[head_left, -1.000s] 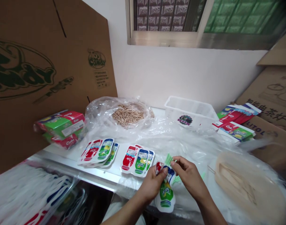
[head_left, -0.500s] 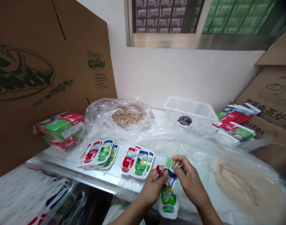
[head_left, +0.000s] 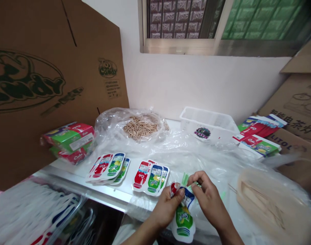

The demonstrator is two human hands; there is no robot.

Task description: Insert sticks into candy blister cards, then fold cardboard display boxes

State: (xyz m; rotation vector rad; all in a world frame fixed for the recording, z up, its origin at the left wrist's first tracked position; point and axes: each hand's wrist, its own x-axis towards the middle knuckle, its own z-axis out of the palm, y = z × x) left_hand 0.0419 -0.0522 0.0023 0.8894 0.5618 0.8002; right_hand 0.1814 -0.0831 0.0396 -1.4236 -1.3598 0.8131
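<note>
Head view, the only one here: the left hand is clamped round the neck of a bottle-shaped packet, held over the near edge of the worktop. Its long axis runs roughly front to back, capped end toward the person. The green strips poke out past the far end, and that's the side the right hand is on, so the right is nearer the strips and the left has the body. Right grip: thumb and fingers look pinched together on some strips, though how many is impossible to tell.

Readable stuff: upside-down "Sprite" on the held packet, "Cola" on the red packets lying nearby, "Cola" again on the wrapped boxes, "Toy Candy" on the big carton, and "LITOL" plus 智能电茶炉 on the right-hand cardboard.
</note>
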